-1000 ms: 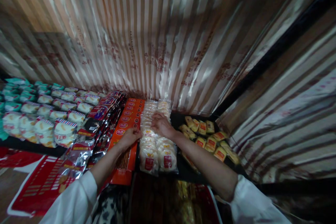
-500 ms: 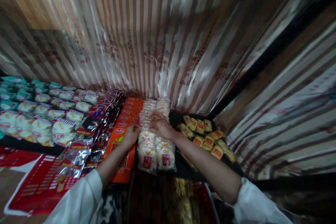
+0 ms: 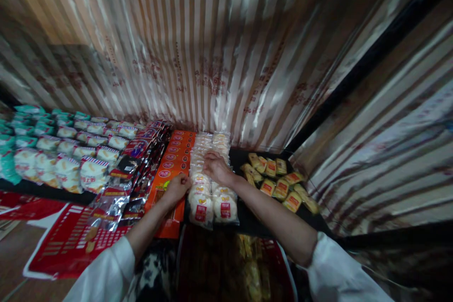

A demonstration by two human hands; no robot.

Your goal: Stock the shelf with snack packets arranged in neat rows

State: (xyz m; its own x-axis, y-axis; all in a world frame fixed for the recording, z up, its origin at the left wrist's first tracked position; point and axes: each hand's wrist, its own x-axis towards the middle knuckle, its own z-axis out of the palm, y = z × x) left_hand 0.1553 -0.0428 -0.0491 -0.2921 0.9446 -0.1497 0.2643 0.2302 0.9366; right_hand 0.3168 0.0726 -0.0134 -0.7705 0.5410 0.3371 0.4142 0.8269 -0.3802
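Observation:
Two rows of clear-wrapped white rice crackers (image 3: pixel 201 205) with red labels run back along the dark shelf. My right hand (image 3: pixel 217 168) rests over the middle of these rows, fingers bent together and pointing left. What lies under its fingertips is hidden. At the left edge of the same rows is my left hand (image 3: pixel 179 185), its fingers curled closed beside the packets. I cannot make out whether anything is pinched in it. Just left of the crackers stand flat orange packages (image 3: pixel 173 155) with round logos, partly behind my left forearm.
Small yellow packets (image 3: pixel 281 188) lie loosely on the right of the dark shelf (image 3: pixel 244 222). Dark red foil packs (image 3: pixel 139 151), white packs (image 3: pixel 94 174) and green packs (image 3: pixel 24 141) line the left. A striped sheet (image 3: pixel 212 56) hangs behind. Below is a red-rimmed container (image 3: pixel 288 264) with yellow-wrapped items.
The view has shifted slightly, so the shelf goods sit a little further right. Both hands stay at the rice crackers; the right hand's fingers look more drawn together.

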